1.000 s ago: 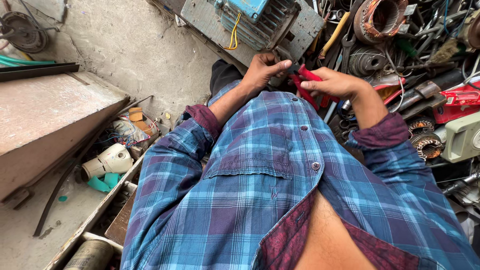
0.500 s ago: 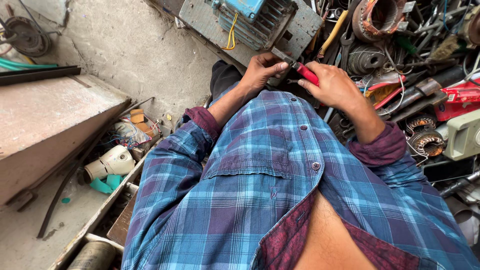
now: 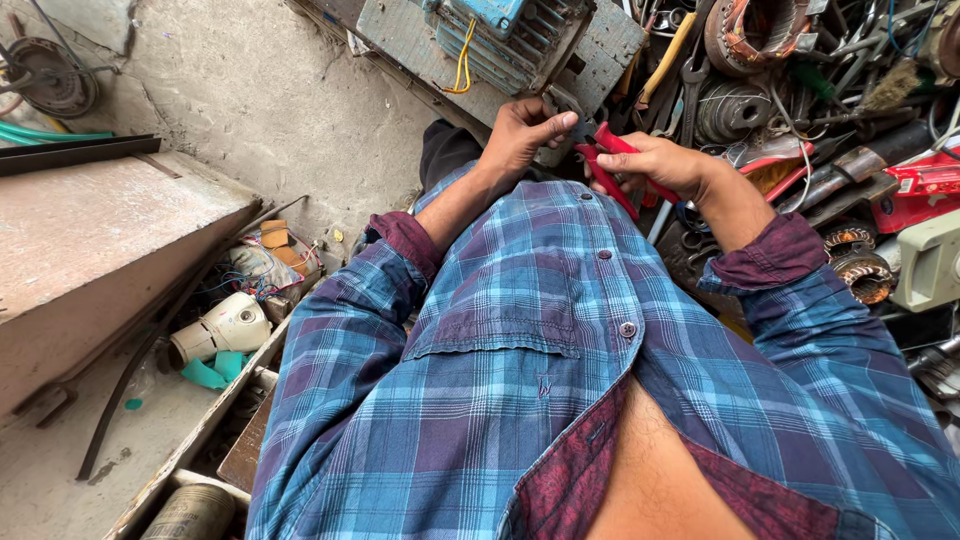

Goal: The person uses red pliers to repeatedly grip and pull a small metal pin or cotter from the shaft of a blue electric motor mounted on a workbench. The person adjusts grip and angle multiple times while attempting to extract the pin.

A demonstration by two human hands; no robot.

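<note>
Far to the left of the blue motor [image 3: 510, 35] lies a flat rusty metal slab [image 3: 95, 240], and beside its lower corner sits a white plastic part [image 3: 222, 328] with teal scraps, in a tray of odds and ends. The motor itself stands on a worn metal plate [image 3: 405, 40] at the top, a yellow wire [image 3: 463, 60] hanging down its side.

Just below the motor, the left hand [image 3: 520, 130] is loosely curled, thumb stretched out toward the right; whether it pinches anything small, the view does not show. Its thumb tip comes just beside the red-handled pliers [image 3: 612, 170].

The right hand [image 3: 665, 165], to the lower right of the motor, is wrapped around the pliers' red handles, holding them firmly with the handles drawn fairly close together. The pliers' nose points toward the left hand, between both hands and just below the motor's plate.

Further right of the motor spreads a heap of scrap: copper-wound coils [image 3: 755, 35], wrenches and a red tool [image 3: 925, 190]. The blue checked shirt [image 3: 520, 380] fills the foreground.
</note>
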